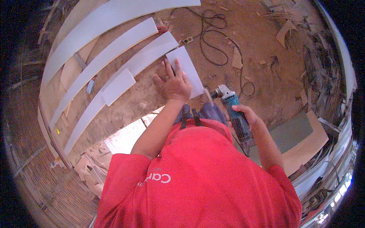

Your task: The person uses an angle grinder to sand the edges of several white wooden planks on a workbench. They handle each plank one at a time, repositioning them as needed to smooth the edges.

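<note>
My left hand (176, 82) lies with its fingers spread on a white-faced panel (192, 69), pressing on its left part. My right hand (247, 116) is wrapped around the teal and black body of an angle grinder (233, 107). The grinder's metal head points up and left, and its disc (209, 96) appears edge-on close to the panel's lower right corner. Whether the disc touches the panel, I cannot tell. A shorter white board (119, 87) rests partly over a long white strip (154, 52) left of my left hand.
More long white strips (114, 67) lie across the wooden work surface (142, 94). A socket block (186, 40) sits beyond the panel, with a dark cable (216, 30) looped on the dusty floor. Board scraps (237, 58) are scattered there. A cut sheet (316, 134) lies at right.
</note>
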Available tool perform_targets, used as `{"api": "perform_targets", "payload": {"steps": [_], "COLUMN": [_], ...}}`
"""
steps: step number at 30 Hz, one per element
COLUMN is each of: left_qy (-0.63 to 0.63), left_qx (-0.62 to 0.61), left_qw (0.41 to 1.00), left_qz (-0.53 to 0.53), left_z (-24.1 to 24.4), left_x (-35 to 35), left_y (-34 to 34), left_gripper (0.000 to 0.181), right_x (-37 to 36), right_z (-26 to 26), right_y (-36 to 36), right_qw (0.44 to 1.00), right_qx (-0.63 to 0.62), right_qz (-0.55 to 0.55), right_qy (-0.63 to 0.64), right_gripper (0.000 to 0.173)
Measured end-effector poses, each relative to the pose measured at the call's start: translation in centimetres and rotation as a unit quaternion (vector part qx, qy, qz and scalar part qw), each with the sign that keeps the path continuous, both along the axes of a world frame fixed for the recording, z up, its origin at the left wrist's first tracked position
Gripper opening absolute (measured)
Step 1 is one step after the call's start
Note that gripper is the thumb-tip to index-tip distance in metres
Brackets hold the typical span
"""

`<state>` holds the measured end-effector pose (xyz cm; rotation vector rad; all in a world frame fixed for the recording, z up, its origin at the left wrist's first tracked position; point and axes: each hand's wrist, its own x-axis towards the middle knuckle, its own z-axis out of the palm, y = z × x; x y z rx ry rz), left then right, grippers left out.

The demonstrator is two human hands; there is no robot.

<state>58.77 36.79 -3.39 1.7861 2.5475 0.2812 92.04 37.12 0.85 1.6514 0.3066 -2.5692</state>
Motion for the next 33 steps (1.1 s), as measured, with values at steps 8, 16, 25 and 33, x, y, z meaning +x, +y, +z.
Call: {"api": "perform_targets", "payload": {"steps": [8, 16, 25, 33], "left_qy": [-0.016, -0.053, -0.203, -0.234], "left_qx": [-0.029, -0.1, 0.074, 0.137], "left_qw": [0.999, 0.991, 0.976, 0.962], "left_qz": [0.031, 0.071, -0.008, -0.003], "left_z": [2.3, 4.0, 2.6, 4.3], "left_x": [1.3, 3.2, 2.6, -2.6], "left_y": [1.1, 2.1, -0.9, -5.9], "left_gripper": [0.091, 0.102, 0.074, 0.074], "right_x": [4.7, 7.3, 7.8, 6.1], "right_z": [-1.8, -0.3, -0.2, -0.9], "right_y": [-1.6, -0.8, 4.4, 9.6], "right_qw": [0.995, 0.961, 0.967, 0.951], "right_qx": [0.058, 0.165, 0.146, 0.236], "right_qz": [-0.06, -0.2, -0.2, -0.191], "right_qy": [-0.058, -0.101, -0.057, 0.059], "right_gripper": [0.056, 0.055, 0.056, 0.085]}}
